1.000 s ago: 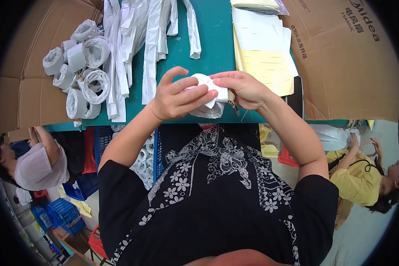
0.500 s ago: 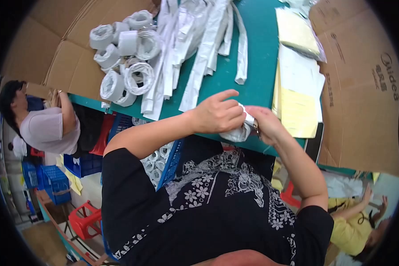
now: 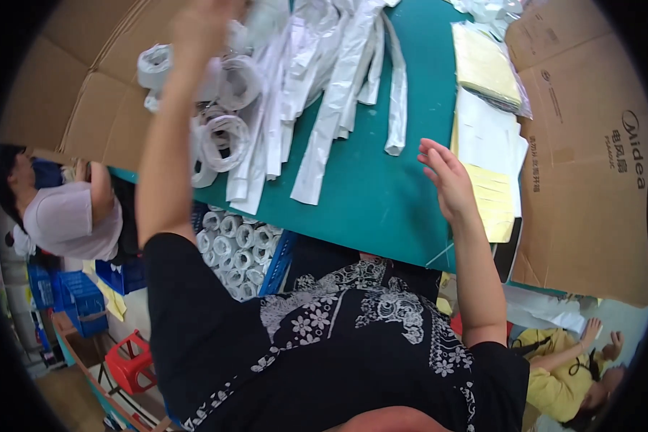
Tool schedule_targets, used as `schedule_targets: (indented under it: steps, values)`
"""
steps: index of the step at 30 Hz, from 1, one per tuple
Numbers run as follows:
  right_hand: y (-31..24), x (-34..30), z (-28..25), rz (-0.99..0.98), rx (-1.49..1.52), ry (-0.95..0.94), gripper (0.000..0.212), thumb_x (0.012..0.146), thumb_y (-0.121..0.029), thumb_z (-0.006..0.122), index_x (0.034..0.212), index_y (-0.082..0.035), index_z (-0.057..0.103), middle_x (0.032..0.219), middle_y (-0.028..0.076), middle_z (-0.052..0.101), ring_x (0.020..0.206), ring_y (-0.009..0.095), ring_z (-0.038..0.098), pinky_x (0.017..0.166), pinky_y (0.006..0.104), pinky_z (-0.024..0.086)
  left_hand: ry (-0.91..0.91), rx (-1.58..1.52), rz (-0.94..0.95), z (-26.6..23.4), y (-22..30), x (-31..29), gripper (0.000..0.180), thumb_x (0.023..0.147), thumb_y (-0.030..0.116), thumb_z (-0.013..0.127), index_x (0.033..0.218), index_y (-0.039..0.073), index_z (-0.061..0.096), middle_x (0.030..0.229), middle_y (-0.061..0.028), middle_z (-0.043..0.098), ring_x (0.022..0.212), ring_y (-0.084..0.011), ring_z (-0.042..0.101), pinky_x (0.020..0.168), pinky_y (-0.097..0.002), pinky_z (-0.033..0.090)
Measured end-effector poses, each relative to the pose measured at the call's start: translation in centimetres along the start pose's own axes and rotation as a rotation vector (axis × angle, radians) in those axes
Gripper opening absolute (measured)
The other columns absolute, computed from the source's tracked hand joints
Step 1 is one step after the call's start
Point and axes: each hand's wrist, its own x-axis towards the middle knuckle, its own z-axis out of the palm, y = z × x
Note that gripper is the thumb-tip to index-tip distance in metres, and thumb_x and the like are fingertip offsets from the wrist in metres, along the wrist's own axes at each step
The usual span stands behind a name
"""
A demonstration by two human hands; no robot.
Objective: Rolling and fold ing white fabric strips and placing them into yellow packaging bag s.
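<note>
My left hand (image 3: 207, 23), smeared by motion, is at the top left over the coiled white plastic rolls (image 3: 227, 140). A pale blurred shape (image 3: 265, 21) shows beside its fingers; whether the hand grips it I cannot tell. My left forearm covers part of the rolls. Open and empty, my right hand (image 3: 448, 178) hovers above the right side of the green table, fingers stretched out and slightly bent. It is nearest to the stack of yellow and white sheets (image 3: 491, 198). Flat white plastic strips (image 3: 317, 144) lie between the two hands, their ends toward me.
A blue crate (image 3: 277, 263) with several white rolls stands below the near edge of the green table (image 3: 353, 219). Cardboard walls (image 3: 583, 158) rise on both sides. A bagged yellow bundle (image 3: 486, 65) lies at the far right. Other people sit at left and lower right, near a red stool (image 3: 129, 363).
My hands were together on a white roll at the near table edge. My left hand has swung up and left to the pile; my right has come away empty.
</note>
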Motion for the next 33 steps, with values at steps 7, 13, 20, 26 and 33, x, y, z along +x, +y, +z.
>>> schedule_targets:
  steps: [7,13,20,26,33]
  values:
    - [1.1,10.4,-0.4,-0.270,-0.764,0.328,0.046,0.080,-0.044,0.059,0.094,-0.001,0.066,0.084,0.013,0.065,0.078,0.023,0.062,0.069,0.0328,0.048,-0.622,0.417,-0.358,3.5,-14.6,4.3,0.043,0.087,0.045,0.047,0.110,0.012,0.059,0.093,-0.0123,0.064,0.082,-0.0296,0.062,0.073,-0.0380,0.048]
    - [2.0,18.2,0.3,-0.159,-0.956,0.274,0.042,0.074,-0.040,0.062,0.085,0.000,0.065,0.084,0.018,0.065,0.080,0.032,0.063,0.068,0.0383,0.048,-0.042,-0.588,0.029,3.5,1.3,-0.8,0.023,0.084,0.029,0.059,0.098,0.011,0.066,0.088,-0.0084,0.064,0.081,-0.0225,0.061,0.074,-0.0314,0.046]
    - [2.7,8.8,0.3,0.323,0.138,-0.057,0.020,0.083,-0.013,0.058,0.095,0.002,0.058,0.086,0.010,0.061,0.071,0.018,0.060,0.061,0.0306,0.049,-1.204,-1.779,-0.944,8.4,19.2,-18.2,0.043,0.088,0.029,0.057,0.113,-0.004,0.051,0.098,-0.0110,0.061,0.082,-0.0156,0.061,0.070,-0.0275,0.050]
    - [3.5,6.9,-1.0,0.364,0.189,-0.012,0.029,0.084,-0.026,0.060,0.094,0.002,0.059,0.083,0.011,0.063,0.070,0.020,0.061,0.065,0.0314,0.049,-0.942,-1.722,-0.911,6.2,23.1,-23.1,0.024,0.082,0.007,0.062,0.102,-0.003,0.057,0.080,-0.0056,0.064,0.066,-0.0092,0.059,0.057,-0.0202,0.045]
    - [4.0,6.1,0.1,0.248,0.227,0.033,0.027,0.086,-0.019,0.055,0.096,0.006,0.056,0.081,0.015,0.064,0.067,0.023,0.062,0.060,0.0357,0.051,-0.792,-1.616,-0.760,4.2,22.9,-26.1,0.027,0.081,0.005,0.062,0.107,-0.002,0.056,0.080,-0.0053,0.063,0.062,-0.0086,0.056,0.054,-0.0204,0.044]
